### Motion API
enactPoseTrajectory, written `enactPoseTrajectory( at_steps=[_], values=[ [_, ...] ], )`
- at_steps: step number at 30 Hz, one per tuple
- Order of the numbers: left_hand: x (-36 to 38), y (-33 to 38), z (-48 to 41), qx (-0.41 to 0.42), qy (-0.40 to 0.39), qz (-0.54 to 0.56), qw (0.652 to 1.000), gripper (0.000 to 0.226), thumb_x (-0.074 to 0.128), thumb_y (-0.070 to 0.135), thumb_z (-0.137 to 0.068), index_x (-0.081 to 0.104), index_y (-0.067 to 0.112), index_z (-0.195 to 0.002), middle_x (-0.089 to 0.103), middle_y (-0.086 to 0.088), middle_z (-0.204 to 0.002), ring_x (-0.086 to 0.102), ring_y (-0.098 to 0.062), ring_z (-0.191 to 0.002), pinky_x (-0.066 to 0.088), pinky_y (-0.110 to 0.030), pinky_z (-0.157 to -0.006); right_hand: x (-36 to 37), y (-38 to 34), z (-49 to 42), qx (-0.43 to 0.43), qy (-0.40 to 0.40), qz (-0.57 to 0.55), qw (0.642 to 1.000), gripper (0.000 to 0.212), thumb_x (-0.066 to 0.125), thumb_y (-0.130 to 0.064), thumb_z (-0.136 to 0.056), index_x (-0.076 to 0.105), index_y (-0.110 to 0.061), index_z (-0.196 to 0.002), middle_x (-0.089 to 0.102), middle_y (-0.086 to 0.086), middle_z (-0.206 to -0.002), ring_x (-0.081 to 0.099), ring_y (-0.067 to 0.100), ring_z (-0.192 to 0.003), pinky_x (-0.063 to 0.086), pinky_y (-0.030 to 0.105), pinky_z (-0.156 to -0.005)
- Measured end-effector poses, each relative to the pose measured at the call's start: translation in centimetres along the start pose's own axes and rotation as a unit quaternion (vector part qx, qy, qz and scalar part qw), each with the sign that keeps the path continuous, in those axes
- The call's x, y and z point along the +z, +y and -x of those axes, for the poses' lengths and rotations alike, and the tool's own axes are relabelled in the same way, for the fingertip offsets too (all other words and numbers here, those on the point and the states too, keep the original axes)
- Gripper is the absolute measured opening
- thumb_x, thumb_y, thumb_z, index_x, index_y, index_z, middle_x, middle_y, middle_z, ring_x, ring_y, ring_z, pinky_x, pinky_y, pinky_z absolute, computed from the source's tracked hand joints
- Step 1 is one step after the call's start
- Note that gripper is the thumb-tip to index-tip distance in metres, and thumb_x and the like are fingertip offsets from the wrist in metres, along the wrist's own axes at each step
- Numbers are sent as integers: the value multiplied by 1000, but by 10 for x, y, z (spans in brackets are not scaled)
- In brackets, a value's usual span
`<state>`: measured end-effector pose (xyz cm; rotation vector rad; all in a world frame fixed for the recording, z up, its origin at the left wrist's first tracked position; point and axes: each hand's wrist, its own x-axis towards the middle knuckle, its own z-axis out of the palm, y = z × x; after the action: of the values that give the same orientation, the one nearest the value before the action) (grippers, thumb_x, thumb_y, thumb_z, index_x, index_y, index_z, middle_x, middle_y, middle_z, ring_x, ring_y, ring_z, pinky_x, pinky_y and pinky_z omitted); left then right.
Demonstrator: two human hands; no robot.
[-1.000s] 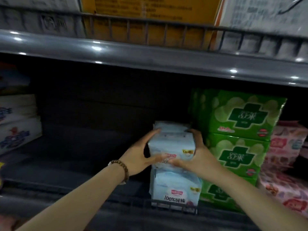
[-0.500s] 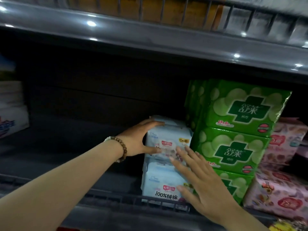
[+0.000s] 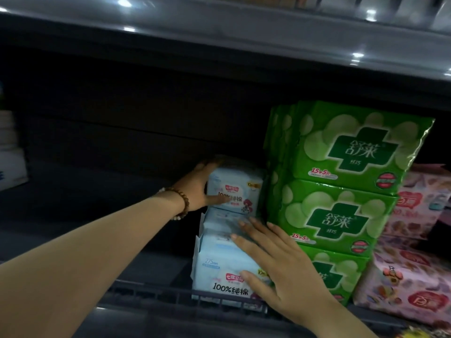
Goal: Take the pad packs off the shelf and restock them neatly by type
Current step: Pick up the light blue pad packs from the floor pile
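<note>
Gripping upper pack; pressing lower pack.

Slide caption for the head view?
Left hand grips the top blue pack; right hand presses the lower pack beside green packs.

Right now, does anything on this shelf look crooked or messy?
A little. The top blue pack sits farther back than the bottom blue pack, so that pile isn't lined up. The green packs beside it are stacked neatly. Nothing looks torn or spilled.
</note>
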<state>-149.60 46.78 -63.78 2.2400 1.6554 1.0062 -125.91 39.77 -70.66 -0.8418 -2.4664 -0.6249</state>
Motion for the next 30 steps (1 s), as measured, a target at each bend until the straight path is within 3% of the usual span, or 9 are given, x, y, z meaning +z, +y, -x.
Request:
enactPoseTrajectory(
  at_steps=[4,6,9,12,17,21,23,27,30],
  values=[
    [2,-6,-8,-11,32,60,998,121,84,51,-59,6,36,-150,25,2,-152,36,-14,-133,38,-26,-104,3,1,0,-5,20,-10,1000,51,28,-51,-102,42,-28,-144,37,-5,-152,29,11,-143,13,28,-120],
    [5,-5,-14,-32,32,96,994,125,86,52,-55,8,33,-150,30,7,-148,38,-10,-130,42,-26,-103,6,2,0,-9,28,-6,1000,51,29,-51,-101,44,-27,-143,38,-5,-152,28,11,-143,14,29,-120],
    [14,-3,-21,-56,14,161,985,95,85,34,-64,33,20,-142,55,12,-121,57,-6,-110,48,-8,-77,7,2,1,-12,35,-5,999,50,31,-50,-101,45,-27,-142,39,-5,-151,29,10,-143,15,29,-119],
    [19,-2,-25,-82,11,203,976,76,83,24,-70,40,16,-132,61,9,-106,59,4,-91,48,-4,-66,8,2,1,-11,41,-14,999,49,32,-50,-101,46,-27,-142,41,-5,-150,32,11,-141,15,28,-120],
    [29,6,-27,-105,37,193,975,98,82,27,-71,17,10,-143,51,6,-121,50,-4,-107,40,-16,-89,9,2,1,-5,51,-21,998,48,30,-50,-101,46,-28,-141,45,-5,-146,34,11,-140,15,29,-120],
    [37,6,-26,-102,3,178,979,67,79,29,-74,48,9,-131,62,-2,-124,59,-8,-107,46,-19,-90,9,3,1,-7,50,-9,999,48,30,-49,-101,47,-27,-141,49,-4,-143,36,12,-138,16,30,-119],
    [31,7,-19,-102,-1,172,980,59,77,31,-75,54,11,-127,64,-3,-121,60,-11,-108,49,-23,-94,8,2,2,-6,41,-6,999,48,29,-49,-101,47,-27,-140,50,-3,-143,36,12,-137,15,30,-119],
    [11,21,17,-119,21,166,979,76,71,40,-80,31,15,-140,46,12,-128,47,-5,-118,38,-18,-94,4,1,3,7,4,-2,1000,50,27,-49,-102,46,-25,-141,51,-1,-142,38,14,-136,13,29,-119],
    [-5,27,62,-140,28,117,983,87,61,47,-86,10,20,-151,27,6,-153,30,-12,-137,27,-23,-105,-4,-8,6,34,-20,4,999,51,24,-49,-102,42,-24,-144,43,2,-149,36,18,-139,12,32,-119]
  ],
)
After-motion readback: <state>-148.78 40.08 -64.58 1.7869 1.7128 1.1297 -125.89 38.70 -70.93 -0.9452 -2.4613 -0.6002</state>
